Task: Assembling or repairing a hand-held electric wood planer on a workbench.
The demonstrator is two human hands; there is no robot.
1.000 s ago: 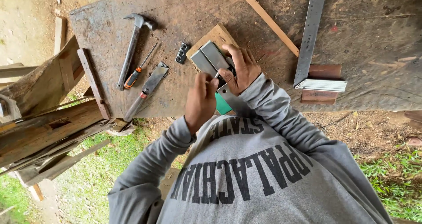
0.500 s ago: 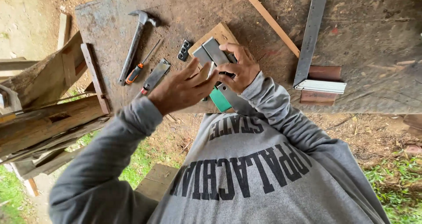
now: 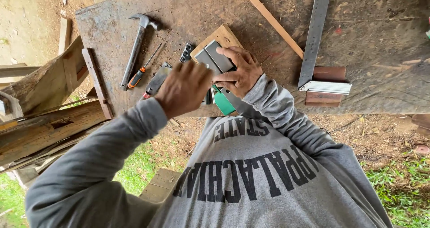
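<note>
Pressed flat, the right hand [image 3: 239, 71] has its grip spread open on a grey metal piece [image 3: 214, 58], pinning it to a small wooden block [image 3: 222, 34] on the table [image 3: 380, 71]. Its fingers point left across the metal. Blurred, the left hand [image 3: 183, 88] hovers just beside it, above the table's near edge; whether its grip is apart or together cannot be told. A green object [image 3: 222, 103] peeks out under the right wrist. Further left lie a hammer [image 3: 136, 46] and an orange-handled screwdriver [image 3: 141, 73]. A steel square [image 3: 316, 35] lies to the right.
</note>
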